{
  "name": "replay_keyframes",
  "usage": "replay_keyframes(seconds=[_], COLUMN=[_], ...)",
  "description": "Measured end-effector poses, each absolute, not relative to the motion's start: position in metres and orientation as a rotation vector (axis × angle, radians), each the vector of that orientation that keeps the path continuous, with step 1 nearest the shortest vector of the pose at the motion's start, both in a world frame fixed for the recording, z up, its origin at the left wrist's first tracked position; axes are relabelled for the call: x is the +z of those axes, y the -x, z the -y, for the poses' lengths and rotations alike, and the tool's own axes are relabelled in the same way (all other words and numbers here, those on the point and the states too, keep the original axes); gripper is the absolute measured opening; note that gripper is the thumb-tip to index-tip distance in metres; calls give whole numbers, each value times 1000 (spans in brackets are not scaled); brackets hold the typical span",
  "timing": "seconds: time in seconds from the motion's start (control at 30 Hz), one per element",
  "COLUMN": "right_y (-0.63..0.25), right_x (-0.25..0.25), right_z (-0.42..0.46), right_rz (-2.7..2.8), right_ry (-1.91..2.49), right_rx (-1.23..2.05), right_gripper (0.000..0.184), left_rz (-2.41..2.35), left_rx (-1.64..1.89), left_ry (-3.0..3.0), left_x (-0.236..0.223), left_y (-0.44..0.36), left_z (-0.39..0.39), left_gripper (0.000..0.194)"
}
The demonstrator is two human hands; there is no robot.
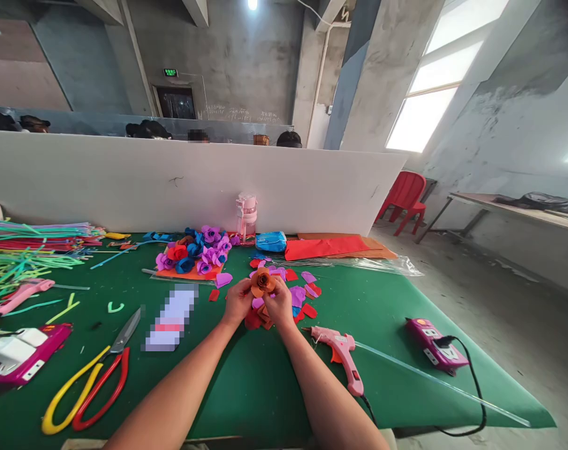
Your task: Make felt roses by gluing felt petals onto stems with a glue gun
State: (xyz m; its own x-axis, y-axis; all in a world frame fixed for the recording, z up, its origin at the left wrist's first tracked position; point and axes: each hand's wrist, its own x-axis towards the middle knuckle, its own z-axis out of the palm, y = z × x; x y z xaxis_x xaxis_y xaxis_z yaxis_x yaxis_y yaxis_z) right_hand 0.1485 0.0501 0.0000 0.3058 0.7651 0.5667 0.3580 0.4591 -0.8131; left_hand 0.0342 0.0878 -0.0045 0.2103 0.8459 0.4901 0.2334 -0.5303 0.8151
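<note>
Head view: where's the flower, and what has hold of it?

The brown flower (263, 282) is at the middle of the scene, raised over the green table (382, 306). The left hand (238, 302) pinches it from the left and the right hand (282, 302) from the right, fingers drawn in close with just the flower between them. The far fingertips are hidden behind it, so I can't tell how firmly they press.

What lies about it?

Loose petals (297, 296), red, purple, blue and brown, scattered below and around both hands. A glue gun (344, 350) lies on the near right, its nozzle towards the petals. A heap of flowers (194, 251) sits on the far left, and the scissors (119, 340) lie on the near left, their blades apart.

How would you expect the brown one to handle?

Very light, I'd judge. It looks like paper: soft, easily creased, not slippery. The coiled middle seems its stiffest part, the outer petals the weakest.

So where should it be held?

Low, I'd say, at the base under the petals, with a light pinch from both sides. Squeezing the outer rim would probably bend it, and a twist might loosen a petal.
</note>
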Motion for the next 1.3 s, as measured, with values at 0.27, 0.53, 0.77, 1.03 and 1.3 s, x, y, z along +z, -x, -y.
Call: replay_keyframes(seconds=[0.27, 0.53, 0.77, 1.03, 1.3], right_y=[-156, -156, -161, -180, -185], right_x=[3, 10, 1, 18, 26], right_z=[-51, -47, -55, -49, -44], right_rz=[1323, 1310, 1147, 964, 1238], right_ry=[1113, 1171, 1163, 1169, 1170], right_rx=[490, 446, 686, 604, 388], right_gripper=[18, 15, 26, 27, 11], left_rz=[-959, -740, -599, -594, -531], left_rx=[1232, 1208, 1107, 698, 506], left_ry=[-1685, -1467, -1208, -762, -736], left_x=[-12, 1, 12, 14, 16], left_y=[-33, -32, -38, -18, -8], left_z=[-92, -81, -75, -91, -98], left_gripper=[16, 22, 37, 18, 15])
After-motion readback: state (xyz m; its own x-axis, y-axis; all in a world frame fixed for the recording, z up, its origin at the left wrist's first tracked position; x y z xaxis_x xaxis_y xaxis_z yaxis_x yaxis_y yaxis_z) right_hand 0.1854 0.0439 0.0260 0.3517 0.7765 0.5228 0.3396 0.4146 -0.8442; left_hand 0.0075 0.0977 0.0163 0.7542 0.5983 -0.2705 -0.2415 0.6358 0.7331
